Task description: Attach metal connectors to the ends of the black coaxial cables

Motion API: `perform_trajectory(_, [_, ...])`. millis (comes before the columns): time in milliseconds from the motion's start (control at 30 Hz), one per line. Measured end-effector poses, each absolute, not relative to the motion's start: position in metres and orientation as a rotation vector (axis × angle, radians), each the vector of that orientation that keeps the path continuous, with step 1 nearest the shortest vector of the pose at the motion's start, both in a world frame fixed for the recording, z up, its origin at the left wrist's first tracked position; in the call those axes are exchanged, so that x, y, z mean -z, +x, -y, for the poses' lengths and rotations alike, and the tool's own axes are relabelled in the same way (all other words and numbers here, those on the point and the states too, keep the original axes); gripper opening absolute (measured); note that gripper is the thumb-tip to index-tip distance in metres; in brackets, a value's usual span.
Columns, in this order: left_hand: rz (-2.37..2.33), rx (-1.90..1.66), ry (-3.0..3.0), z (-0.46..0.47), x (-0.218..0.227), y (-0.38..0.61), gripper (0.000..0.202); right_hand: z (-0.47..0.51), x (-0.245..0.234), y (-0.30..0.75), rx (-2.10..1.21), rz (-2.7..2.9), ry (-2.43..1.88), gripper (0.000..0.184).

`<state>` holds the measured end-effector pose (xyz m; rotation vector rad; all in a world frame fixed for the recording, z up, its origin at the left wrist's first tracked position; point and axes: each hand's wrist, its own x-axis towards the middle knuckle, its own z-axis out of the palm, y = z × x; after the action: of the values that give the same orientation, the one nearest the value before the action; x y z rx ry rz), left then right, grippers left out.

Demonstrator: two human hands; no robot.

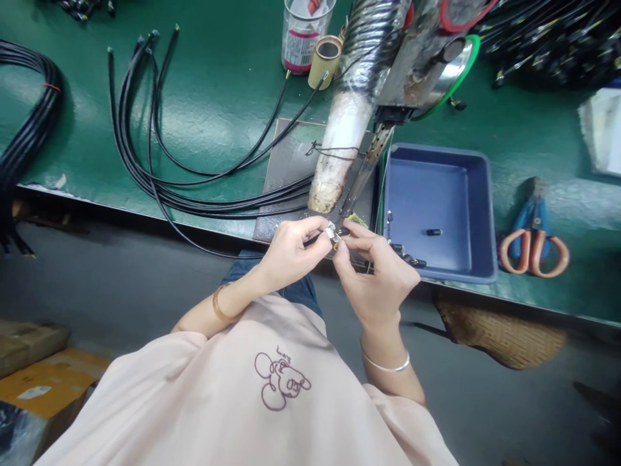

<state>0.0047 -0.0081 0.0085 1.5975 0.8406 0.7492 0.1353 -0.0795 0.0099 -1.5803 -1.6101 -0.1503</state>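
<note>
Tight room in the head view: at the green surface's (208, 84) front edge, the left hand (297, 251) pinched a round black cable (309, 242), the right hand (377, 268) its thin wires (336, 245), between a crinkled film-wrapped tube (342, 139) and a smooth rectangular tray (490, 220).

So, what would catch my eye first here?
Probably the silvery-and-white wrapped tube, slanting down just beyond the left hand and right hand. Black cables sweep across the green bench to its left; to its right sits a blue tray, with an orange-handled tool beyond.
</note>
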Motion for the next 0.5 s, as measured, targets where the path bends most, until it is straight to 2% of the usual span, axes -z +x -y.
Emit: perform_trajectory(500, [-0.855, -0.726, 1.562, 0.0084, -0.0123, 0.0053, 0.018, 0.0821, -0.0137, 0.1344, 0.273, 1.690, -1.558, 0.014])
